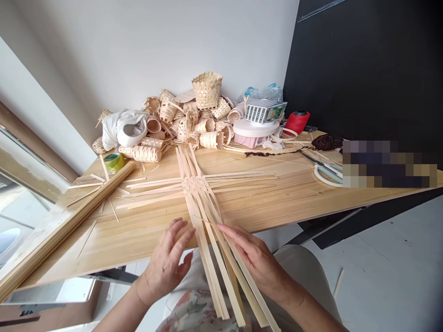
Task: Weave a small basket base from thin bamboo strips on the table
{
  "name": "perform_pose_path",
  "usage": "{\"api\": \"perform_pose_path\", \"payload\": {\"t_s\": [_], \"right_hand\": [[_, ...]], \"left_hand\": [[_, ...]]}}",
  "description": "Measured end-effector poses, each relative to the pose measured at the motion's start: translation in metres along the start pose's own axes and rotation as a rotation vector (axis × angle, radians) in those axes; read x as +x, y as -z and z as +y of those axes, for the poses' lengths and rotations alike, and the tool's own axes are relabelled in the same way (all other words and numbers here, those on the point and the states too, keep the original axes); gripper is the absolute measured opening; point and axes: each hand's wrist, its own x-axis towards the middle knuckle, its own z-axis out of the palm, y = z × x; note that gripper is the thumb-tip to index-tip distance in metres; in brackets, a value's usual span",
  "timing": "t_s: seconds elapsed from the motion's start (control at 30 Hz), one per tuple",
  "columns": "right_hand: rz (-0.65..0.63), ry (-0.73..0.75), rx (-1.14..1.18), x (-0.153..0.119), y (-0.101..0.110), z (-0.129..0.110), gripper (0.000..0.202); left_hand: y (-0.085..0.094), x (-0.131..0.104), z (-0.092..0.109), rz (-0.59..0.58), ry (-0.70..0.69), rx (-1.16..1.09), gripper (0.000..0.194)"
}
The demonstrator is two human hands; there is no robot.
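Note:
Pale flat strips (204, 203) lie crossed on the wooden table, woven together where they meet. The long ones run toward me past the table's front edge and over my lap; shorter ones reach out to the left and right. Just left of the long strips is my left hand (170, 256), its fingers apart and nothing seen in it. My right hand (247, 251) is at the right side of the long strips, fingers stretched forward and fingertips at the outer strips. Its thumb is hidden.
Many small woven baskets (207, 90) are heaped along the wall. Green tape (114, 161) and a bundle of long strips (74, 221) lie at the left of the table (145, 240). Scissors (325, 173), a red thread spool (296, 122) and dark yarn (327, 142) sit at the right.

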Motion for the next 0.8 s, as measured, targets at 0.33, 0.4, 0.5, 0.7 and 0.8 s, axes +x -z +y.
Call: {"api": "perform_pose_path", "payload": {"t_s": [0.33,0.4,0.5,0.7,0.8], "right_hand": [[0.016,-0.018,0.027,0.002,-0.001,-0.002,0.039],[0.026,-0.024,0.040,0.002,-0.001,-0.002,0.039],[0.037,-0.034,0.064,0.001,-0.002,-0.003,0.038],[0.034,-0.072,0.110,0.001,-0.004,-0.002,0.036],[0.031,-0.058,0.105,0.001,-0.005,-0.002,0.037]], "left_hand": [[-0.026,0.021,0.006,0.031,-0.016,0.087,0.037],[-0.026,0.025,0.003,0.041,-0.038,0.047,0.031],[-0.024,0.031,-0.001,0.059,-0.062,-0.009,0.024],[-0.013,0.038,0.001,0.117,-0.013,-0.124,0.019],[-0.009,0.041,0.000,0.135,0.009,-0.152,0.017]]}}
